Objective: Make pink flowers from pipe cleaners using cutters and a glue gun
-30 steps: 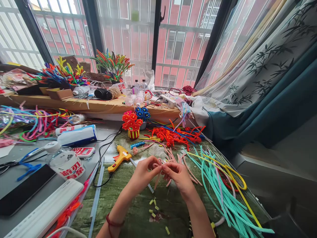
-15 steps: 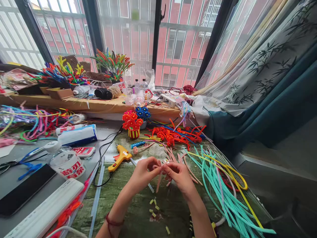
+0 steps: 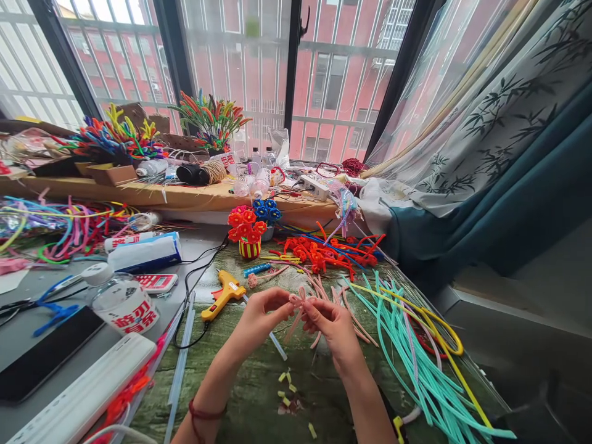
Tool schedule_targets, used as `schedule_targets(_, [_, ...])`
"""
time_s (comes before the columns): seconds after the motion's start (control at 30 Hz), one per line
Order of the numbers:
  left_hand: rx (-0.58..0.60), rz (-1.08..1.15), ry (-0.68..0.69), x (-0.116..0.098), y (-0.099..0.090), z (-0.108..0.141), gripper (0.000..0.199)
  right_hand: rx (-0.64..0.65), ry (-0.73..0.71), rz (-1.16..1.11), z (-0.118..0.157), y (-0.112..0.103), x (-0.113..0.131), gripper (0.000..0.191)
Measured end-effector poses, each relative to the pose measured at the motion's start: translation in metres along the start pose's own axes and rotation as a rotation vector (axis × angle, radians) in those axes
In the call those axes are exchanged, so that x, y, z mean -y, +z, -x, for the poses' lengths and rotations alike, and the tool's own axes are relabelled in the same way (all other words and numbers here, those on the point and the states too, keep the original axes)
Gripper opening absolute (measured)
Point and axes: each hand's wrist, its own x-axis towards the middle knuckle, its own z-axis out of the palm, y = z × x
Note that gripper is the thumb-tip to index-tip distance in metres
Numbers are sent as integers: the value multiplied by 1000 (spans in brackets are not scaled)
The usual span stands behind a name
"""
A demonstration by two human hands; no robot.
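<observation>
Between my fingertips is a pink pipe cleaner (image 3: 301, 298), bent into small loops like a flower, with a straight end hanging below. My left hand (image 3: 264, 311) pinches its left loop. My right hand (image 3: 330, 320) pinches it from the right, its lower fingers curled underneath. More pink pipe cleaners (image 3: 351, 311) lie on the table behind and beside my right hand. A yellow glue gun (image 3: 224, 295) rests left of my left hand, a clear glue stick (image 3: 278, 346) showing below that wrist. Small pale-yellow pieces (image 3: 287, 388) are scattered on the tabletop between my forearms.
Turquoise pipe cleaners (image 3: 416, 357) spread along the right side. Red pipe-cleaner pieces (image 3: 319, 253) lie at the back, beside a striped pot of red flowers (image 3: 250, 248). On the left are a plastic bottle (image 3: 123, 302), a black phone (image 3: 41, 354) and a white power strip (image 3: 87, 391).
My left hand has shifted slightly left, and the fingertips have moved a little apart. The pink loops now show more clearly, standing up between my hands.
</observation>
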Motion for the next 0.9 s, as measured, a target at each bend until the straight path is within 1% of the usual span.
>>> schedule_targets(0.07, [-12, -1, 4, 0, 1, -1, 24, -55, -15, -19, 0, -2, 0, 36])
schedule_targets(0.13, [-13, 1, 6, 0, 0, -1, 24, -75, -27, -44, 0, -2, 1, 36])
schedule_targets(0.27, [11, 2, 8, 1, 0, -1, 24, -3, -10, -79, 1, -1, 3, 46])
schedule_targets(0.37, [25, 5, 6, 1, 1, -1, 24, 59, -13, -77, 2, 2, 4, 38])
schedule_targets(0.43, [24, 9, 2, 0, 2, -1, 24, 67, -31, -52, 2, 3, 3, 32])
schedule_targets(0.53, [18, 19, -3, -4, 2, 0, 24, -11, -67, -24, 1, 2, 2, 30])
schedule_targets(0.63, [18, 64, 23, -10, 0, 2, 27, -63, -55, -20, -1, -2, 1, 32])
schedule_targets(0.7, [49, 122, 39, -13, -2, 5, 29, -47, -32, -16, -1, -5, 0, 34])
schedule_targets(0.8, [148, 222, 19, -17, -4, 10, 27, -29, -21, 8, -1, -8, 0, 36])
schedule_targets(0.9, [174, 255, 15, -16, -4, 12, 24, -21, -44, 45, 2, -8, 4, 36])
